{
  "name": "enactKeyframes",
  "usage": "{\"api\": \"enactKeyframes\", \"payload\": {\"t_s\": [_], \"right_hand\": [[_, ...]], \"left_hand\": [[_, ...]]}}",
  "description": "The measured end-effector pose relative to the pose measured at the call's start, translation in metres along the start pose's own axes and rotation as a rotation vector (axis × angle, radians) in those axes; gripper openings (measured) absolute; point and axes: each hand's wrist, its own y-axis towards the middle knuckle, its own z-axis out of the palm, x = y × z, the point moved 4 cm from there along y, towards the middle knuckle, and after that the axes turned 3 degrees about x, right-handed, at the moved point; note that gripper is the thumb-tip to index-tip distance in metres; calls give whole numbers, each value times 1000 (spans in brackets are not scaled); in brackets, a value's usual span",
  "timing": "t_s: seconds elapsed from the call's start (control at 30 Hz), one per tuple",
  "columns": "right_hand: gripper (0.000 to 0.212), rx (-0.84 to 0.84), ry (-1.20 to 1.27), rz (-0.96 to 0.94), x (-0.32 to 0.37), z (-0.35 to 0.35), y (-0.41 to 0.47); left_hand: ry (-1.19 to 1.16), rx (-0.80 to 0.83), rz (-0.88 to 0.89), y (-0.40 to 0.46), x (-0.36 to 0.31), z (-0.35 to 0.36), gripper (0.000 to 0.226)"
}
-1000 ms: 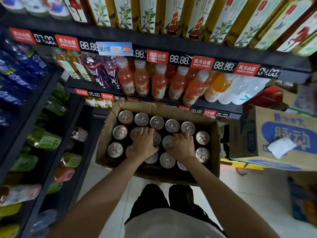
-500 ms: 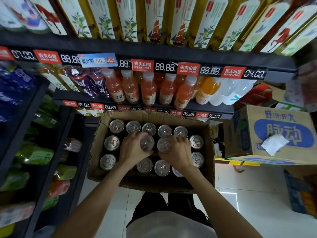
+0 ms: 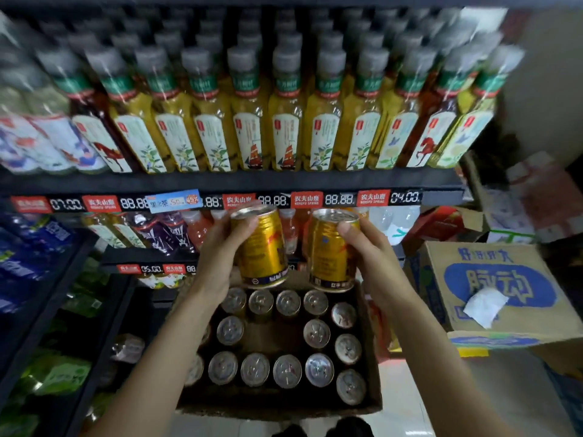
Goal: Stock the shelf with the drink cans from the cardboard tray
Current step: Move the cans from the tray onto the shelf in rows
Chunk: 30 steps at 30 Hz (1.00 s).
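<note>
My left hand point(image 3: 220, 257) grips a gold drink can point(image 3: 263, 247) held upright above the cardboard tray point(image 3: 277, 408). A second gold can point(image 3: 328, 250) is in my right hand point(image 3: 372, 260), level with the first and about a can's width to its right. Both cans hover in front of the shelf edge with the price tags point(image 3: 274, 200). Below them the tray holds several more cans point(image 3: 285, 370) seen from the top, with a bare gap in its middle.
Yellow tea bottles point(image 3: 285, 121) fill the shelf above the price strip; orange and purple bottles point(image 3: 176, 231) stand on the one below. A blue-printed cardboard box point(image 3: 492, 288) sits at the right. Dark side shelves point(image 3: 47, 294) with blue and green packs run along the left.
Both hands have lifted a can each out of the middle of the tray up to the price strip. The camera has tilted up, showing the tea-bottle shelf.
</note>
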Motion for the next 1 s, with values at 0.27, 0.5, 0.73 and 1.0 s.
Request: {"api": "enactKeyframes", "payload": {"t_s": [0.27, 0.5, 0.73, 1.0], "right_hand": [[28, 95, -224, -246, 139, -65, -9], [54, 146, -344, -406, 246, -120, -2], [71, 66, -410, -597, 332, -168, 46], [44, -69, -497, -678, 385, -199, 138]], "left_hand": [[303, 153, 443, 33, -143, 90, 34], [593, 53, 681, 45, -229, 162, 41], [639, -185, 891, 96, -294, 221, 54], [898, -242, 828, 196, -326, 257, 45]]}}
